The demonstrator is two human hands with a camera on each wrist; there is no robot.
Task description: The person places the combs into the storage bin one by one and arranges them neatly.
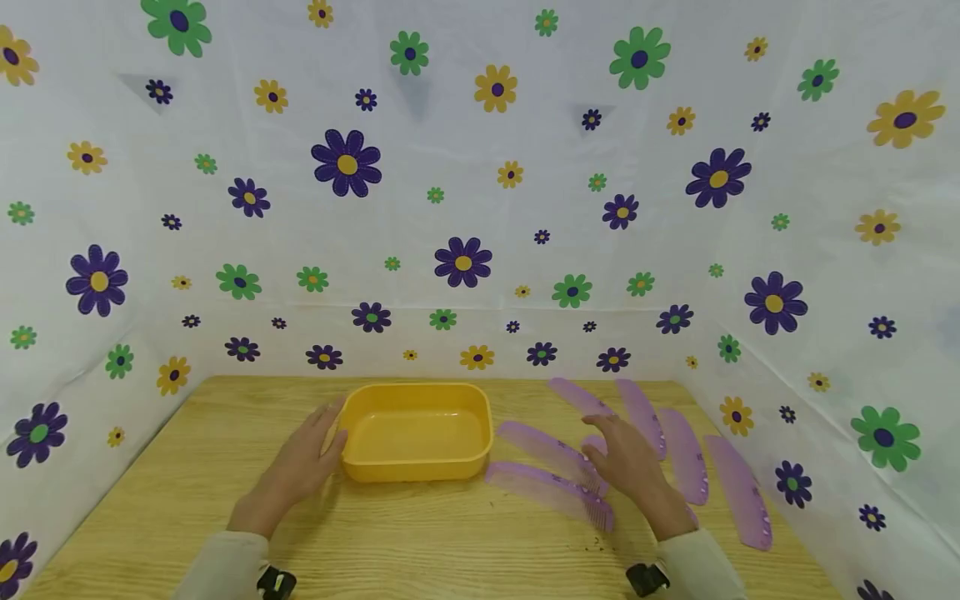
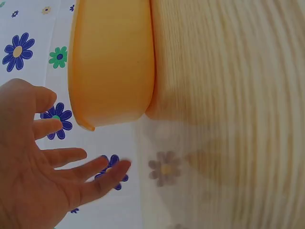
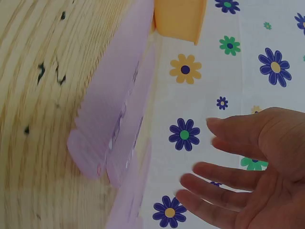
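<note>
Nearest the front edge of the wooden table (image 1: 420, 542): two pale sleeves, each with a small black wrist device. Left hand (image 1: 300, 467) lay just ahead, fingers straight and spread, holding nothing, fingertips up against the left end wall of the yellow tub (image 1: 416, 431), probably to steady it; actual contact hard to confirm, since the left wrist view showed the tub (image 2: 112, 62) a little clear of the fingers (image 2: 71, 157). Right hand (image 1: 626, 462) likewise spread and empty, hovering over the near purple combs (image 1: 551, 483), palm down, apparently poised to pick one; in the right wrist view, fingers (image 3: 214, 176) apart from the combs (image 3: 112, 114), touching none.

Tub empty, upright, at about mid-depth of the table and a little left of its centre, long side toward the front edge. Two combs lay just right of the tub, slanted, teeth toward the front. Further right and back, toward the far right corner, more purple combs (image 1: 682, 454) fanned out side by side, flat on the wood, within easy reach of the right hand. Beyond the far edge, the flowered backdrop (image 1: 465, 208) walled in the back and both sides.
</note>
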